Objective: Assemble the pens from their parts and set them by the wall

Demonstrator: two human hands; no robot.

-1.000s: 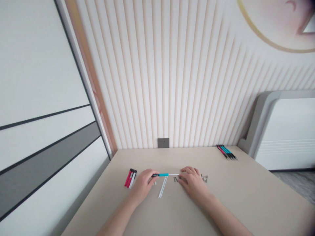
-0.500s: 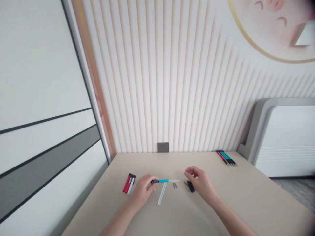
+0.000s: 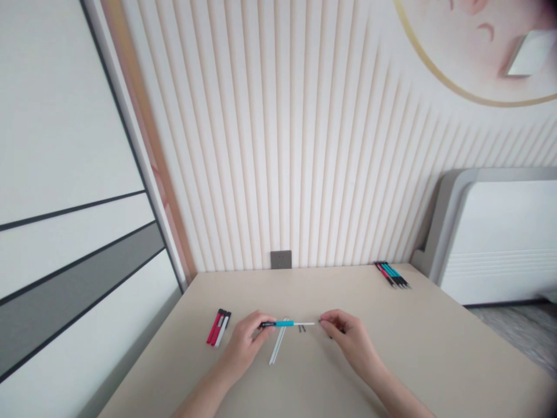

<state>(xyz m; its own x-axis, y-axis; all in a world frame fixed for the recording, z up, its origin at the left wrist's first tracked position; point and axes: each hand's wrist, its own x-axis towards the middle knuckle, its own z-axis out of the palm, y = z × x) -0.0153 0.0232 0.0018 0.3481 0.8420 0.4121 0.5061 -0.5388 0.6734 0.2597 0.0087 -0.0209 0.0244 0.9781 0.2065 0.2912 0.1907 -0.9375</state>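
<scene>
My left hand (image 3: pixel 247 339) is closed round the black end of a pen barrel (image 3: pixel 284 324), blue at its front part, held level above the table. A thin white refill (image 3: pixel 304 323) sticks out of the barrel toward the right. My right hand (image 3: pixel 344 332) pinches a small dark piece (image 3: pixel 319 320) between thumb and fingertips, a short gap from the refill's tip; its exact kind is too small to tell. Under the pen lie white refills (image 3: pixel 277 346) and two short grey springs (image 3: pixel 301 328). The right hand mostly hides black parts behind it.
Red and white pen barrels with black ends (image 3: pixel 219 328) lie at the left of the beige table (image 3: pixel 287 389). Several blue and red pens (image 3: pixel 392 275) rest at the back right. A ribbed wall with a dark socket (image 3: pixel 281 259) stands behind the table.
My right hand has come down slightly over the black parts, its fingertips facing the refill's tip. The left hand keeps the pen level. The view has turned slightly right.
</scene>
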